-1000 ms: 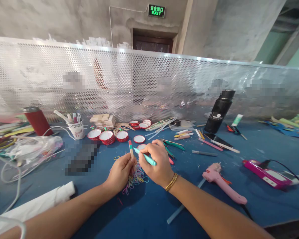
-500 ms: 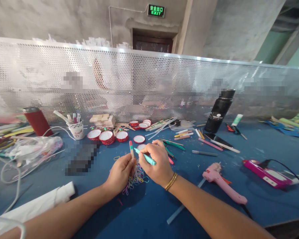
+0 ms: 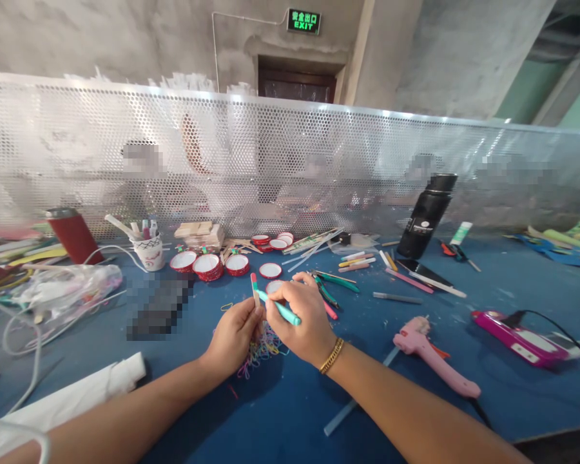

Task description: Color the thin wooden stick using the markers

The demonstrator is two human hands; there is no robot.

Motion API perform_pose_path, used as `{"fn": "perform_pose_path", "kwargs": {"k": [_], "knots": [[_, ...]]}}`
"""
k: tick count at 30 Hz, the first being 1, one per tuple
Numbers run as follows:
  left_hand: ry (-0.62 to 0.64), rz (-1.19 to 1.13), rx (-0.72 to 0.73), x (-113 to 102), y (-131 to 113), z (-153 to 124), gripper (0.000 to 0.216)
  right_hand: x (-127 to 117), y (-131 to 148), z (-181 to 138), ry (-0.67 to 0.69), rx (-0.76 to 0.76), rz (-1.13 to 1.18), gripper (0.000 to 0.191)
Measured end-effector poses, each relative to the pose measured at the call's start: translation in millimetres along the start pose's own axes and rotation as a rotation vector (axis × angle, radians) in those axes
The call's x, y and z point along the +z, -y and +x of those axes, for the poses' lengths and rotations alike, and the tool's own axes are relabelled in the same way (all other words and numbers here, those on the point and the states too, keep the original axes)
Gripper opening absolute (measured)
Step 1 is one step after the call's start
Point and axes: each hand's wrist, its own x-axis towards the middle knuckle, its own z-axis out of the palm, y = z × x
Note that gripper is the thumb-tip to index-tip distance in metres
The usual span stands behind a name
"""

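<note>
Held upright in my left hand [image 3: 236, 335] is a wooden craft stick [image 3: 254, 283], red at its tip with a green band below. My right hand [image 3: 302, 316] grips a turquoise marker [image 3: 285, 310], whose tip meets the stick near the green band. Below both hands lies a heap of thin coloured rubber bands [image 3: 263, 348], partly hidden by my fingers. Just beyond the hands are red-rimmed white discs [image 3: 270, 270], one of them partly covered by my right hand. Stacks of similar discs [image 3: 206, 265] stand farther left.
A pink glue gun [image 3: 435, 354] and a magenta power strip [image 3: 519, 338] lie right. Pliers [image 3: 326, 293] and several markers [image 3: 355, 260] lie beyond my right hand. A black bottle [image 3: 426, 216] stands back right, a cup of pens [image 3: 147, 252] back left. A white roll [image 3: 77, 399] lies front left.
The turquoise marker has moved slightly left, from just beside the craft stick to touching it. My left hand and the stick have stayed in place.
</note>
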Motion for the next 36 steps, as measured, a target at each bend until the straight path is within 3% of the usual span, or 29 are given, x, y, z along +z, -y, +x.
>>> {"fn": "perform_pose_path", "kwargs": {"k": [36], "knots": [[0.003,0.005,-0.005,0.5,2.6,-0.2,0.04,-2.0,2.7,0.8,-0.015,0.013,0.006,0.009]]}}
